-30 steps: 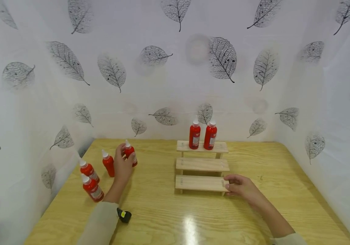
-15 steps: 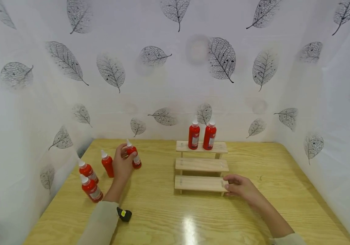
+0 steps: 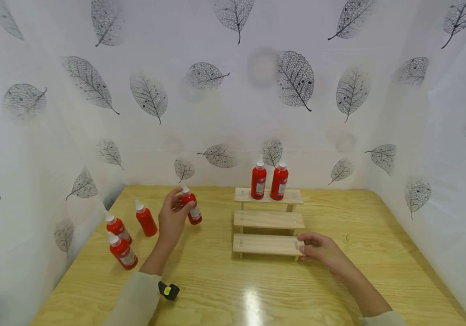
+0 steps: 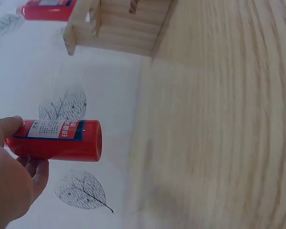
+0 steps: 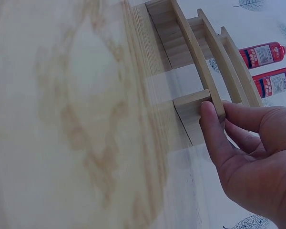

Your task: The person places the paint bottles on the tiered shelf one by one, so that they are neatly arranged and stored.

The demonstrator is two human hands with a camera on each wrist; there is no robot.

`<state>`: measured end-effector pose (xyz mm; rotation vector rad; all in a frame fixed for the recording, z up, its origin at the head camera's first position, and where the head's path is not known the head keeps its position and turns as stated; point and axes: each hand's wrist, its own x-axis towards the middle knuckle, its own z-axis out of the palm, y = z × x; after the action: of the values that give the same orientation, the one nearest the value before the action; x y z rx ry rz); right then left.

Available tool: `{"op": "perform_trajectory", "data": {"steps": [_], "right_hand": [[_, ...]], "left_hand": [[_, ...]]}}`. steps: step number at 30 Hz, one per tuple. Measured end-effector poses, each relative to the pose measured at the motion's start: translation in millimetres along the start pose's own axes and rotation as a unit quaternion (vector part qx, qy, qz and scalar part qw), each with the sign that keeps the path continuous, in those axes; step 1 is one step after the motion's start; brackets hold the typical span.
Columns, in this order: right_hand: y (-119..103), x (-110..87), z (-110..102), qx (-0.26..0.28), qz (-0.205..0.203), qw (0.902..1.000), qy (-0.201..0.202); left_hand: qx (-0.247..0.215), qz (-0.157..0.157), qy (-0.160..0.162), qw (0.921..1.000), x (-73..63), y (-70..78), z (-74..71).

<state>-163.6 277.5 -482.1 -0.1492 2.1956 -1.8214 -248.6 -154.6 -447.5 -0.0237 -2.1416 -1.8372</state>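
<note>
My left hand grips a red squeeze bottle with a white pointed cap. In the left wrist view the bottle is off the table, thumb on one side and fingers on the other. My right hand pinches the right end of the lowest step of a three-tier wooden stand. The right wrist view shows thumb and fingers on either side of that step's board. Two matching red bottles, one on the left and one on the right, stand upright on the top step.
Three more red bottles stand on the table's left side: one behind, and two nearer the edge, a rear one and a front one. A leaf-print curtain surrounds the wooden table at the back and sides.
My left hand has carried its bottle to the right, away from the bottles standing on the left. The right hand keeps its hold on the stand, which has stayed in place.
</note>
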Motion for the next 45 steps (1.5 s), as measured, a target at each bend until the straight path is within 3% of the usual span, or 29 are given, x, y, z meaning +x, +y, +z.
{"op": "perform_trajectory", "data": {"steps": [5, 13, 27, 38, 45], "right_hand": [[-0.5, -0.5, -0.1, 0.0, 0.005, 1.0, 0.002], [-1.4, -0.4, 0.0, 0.0, 0.004, 1.0, 0.002], [0.9, 0.6, 0.0, -0.001, 0.003, 1.0, 0.008], [1.6, 2.2, 0.9, 0.006, 0.004, 0.9999, 0.012], [0.7, 1.9, 1.1, -0.003, 0.008, 0.9999, 0.012]], "left_hand": [[-0.011, 0.018, -0.022, 0.9995, -7.7, 15.4, 9.3], [-0.04, 0.075, -0.076, 0.9935, -18.7, 35.1, 33.6], [-0.024, 0.148, -0.153, 0.9767, -32.8, 54.7, 100.6], [-0.033, 0.153, -0.208, 0.9656, -34.4, 57.3, 148.7], [-0.015, 0.145, -0.218, 0.9651, -36.6, 63.4, 172.1]]}}
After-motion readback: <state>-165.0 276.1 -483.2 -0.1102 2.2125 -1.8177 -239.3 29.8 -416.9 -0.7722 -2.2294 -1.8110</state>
